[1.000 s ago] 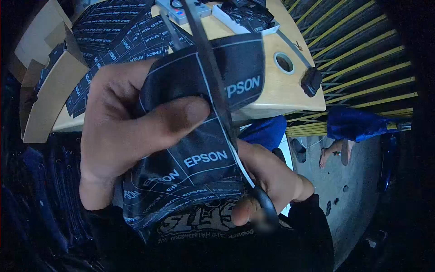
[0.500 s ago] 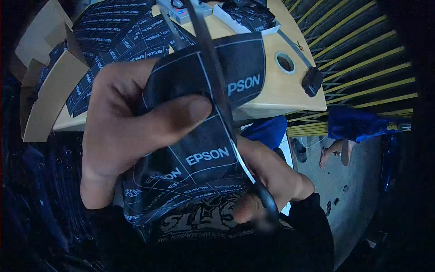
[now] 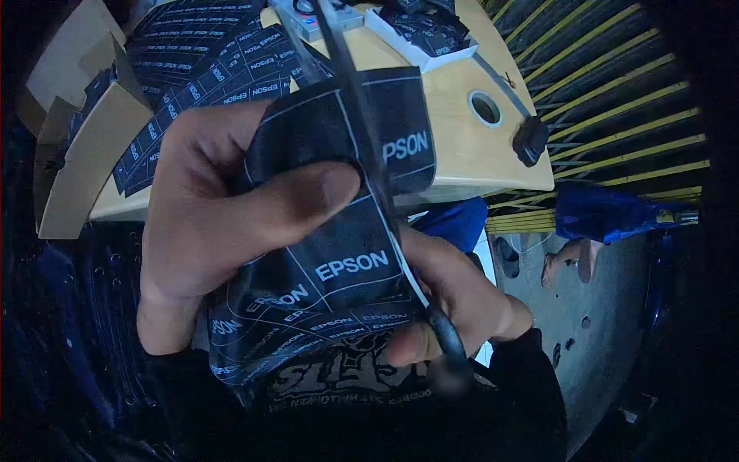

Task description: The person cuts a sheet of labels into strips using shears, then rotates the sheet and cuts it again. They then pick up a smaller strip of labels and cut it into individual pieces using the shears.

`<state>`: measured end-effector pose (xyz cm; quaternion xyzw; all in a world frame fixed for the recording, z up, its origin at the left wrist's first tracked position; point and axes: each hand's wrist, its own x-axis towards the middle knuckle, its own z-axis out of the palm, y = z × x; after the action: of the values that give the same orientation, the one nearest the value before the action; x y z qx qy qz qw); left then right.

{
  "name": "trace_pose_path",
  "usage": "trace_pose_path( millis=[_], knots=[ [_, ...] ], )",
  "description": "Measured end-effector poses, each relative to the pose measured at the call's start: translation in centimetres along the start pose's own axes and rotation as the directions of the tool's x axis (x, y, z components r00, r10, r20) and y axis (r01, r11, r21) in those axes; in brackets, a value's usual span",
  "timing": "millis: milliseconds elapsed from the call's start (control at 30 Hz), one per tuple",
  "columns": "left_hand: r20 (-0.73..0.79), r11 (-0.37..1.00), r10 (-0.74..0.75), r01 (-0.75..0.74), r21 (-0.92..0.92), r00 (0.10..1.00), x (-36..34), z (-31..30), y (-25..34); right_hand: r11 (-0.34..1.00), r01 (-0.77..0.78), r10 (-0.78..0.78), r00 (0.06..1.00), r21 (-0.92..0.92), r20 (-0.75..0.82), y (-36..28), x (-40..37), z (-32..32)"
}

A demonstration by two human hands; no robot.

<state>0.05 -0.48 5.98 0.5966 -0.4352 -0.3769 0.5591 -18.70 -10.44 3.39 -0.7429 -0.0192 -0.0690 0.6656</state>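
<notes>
My left hand [image 3: 231, 215] is closed on a black sheet printed with white EPSON boxes [image 3: 350, 266], thumb pressed flat on its face. My right hand [image 3: 469, 300] grips a pair of scissors [image 3: 362, 131] by dark handles low in the view. The long blades point up and away, along a white printed line beside my left thumb. A flap of the sheet stands to the right of the blades. Below my thumb, the rest of the sheet hangs in folds in front of my shirt. Fingers behind the sheet are hidden.
More EPSON-printed sheets [image 3: 200, 69] cover the left of the wooden table [image 3: 454, 165]. A cardboard box [image 3: 100, 162] stands at left. On the table are a white box of black labels [image 3: 431, 60] and a tape roll [image 3: 485, 108]. A folding metal gate [image 3: 616, 100] and another person's foot [image 3: 560, 258] are at right.
The flap right of the blades has shifted left and slightly down. My right thumb and the scissor handle have moved a little; my left hand has stayed nearly in place.
</notes>
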Motion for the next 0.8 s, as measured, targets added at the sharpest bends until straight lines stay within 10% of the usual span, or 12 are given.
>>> trace_pose_path(
  millis=[800],
  knots=[
    [-0.040,0.995,0.074,-0.077,-0.069,0.996,-0.2,0.5,-0.2,0.987,-0.033,0.041,0.998,0.155,-0.047,0.7,-0.4,0.1]
  ],
)
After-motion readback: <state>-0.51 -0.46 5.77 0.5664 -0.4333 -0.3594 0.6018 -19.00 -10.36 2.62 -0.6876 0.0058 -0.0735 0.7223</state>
